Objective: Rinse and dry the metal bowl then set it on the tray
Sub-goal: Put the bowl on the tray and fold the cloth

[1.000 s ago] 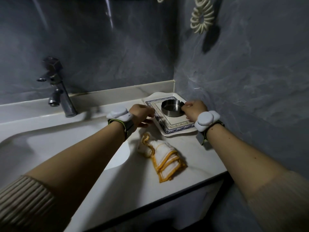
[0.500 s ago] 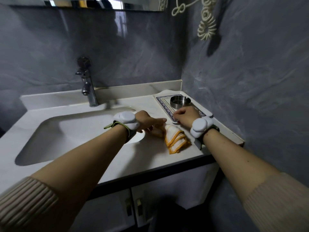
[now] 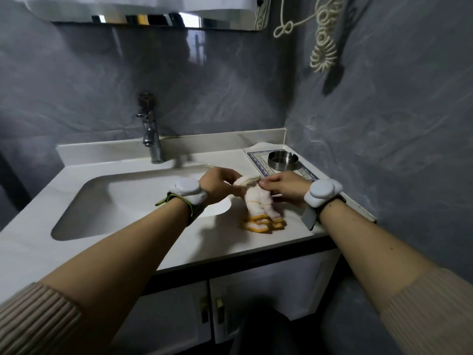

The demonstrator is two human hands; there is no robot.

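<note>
The small metal bowl (image 3: pixel 282 160) stands upright on the blue-patterned rectangular tray (image 3: pixel 258 162) in the back right corner of the counter. In front of it, a white cloth with an orange edge (image 3: pixel 258 203) hangs between both hands, its lower folds resting on the counter. My left hand (image 3: pixel 220 184) pinches the cloth's top from the left. My right hand (image 3: pixel 282 187) pinches it from the right. Neither hand touches the bowl.
A white basin (image 3: pixel 122 203) fills the left of the counter, with a chrome tap (image 3: pixel 151 134) behind it. Grey walls close in at the back and right. A coiled cream cord (image 3: pixel 323 47) hangs on the right wall. Cabinet doors (image 3: pixel 210 313) sit below the counter.
Both hands left the bowl and tray, came back toward me and picked the cloth up off the counter. The view pulled back and higher.
</note>
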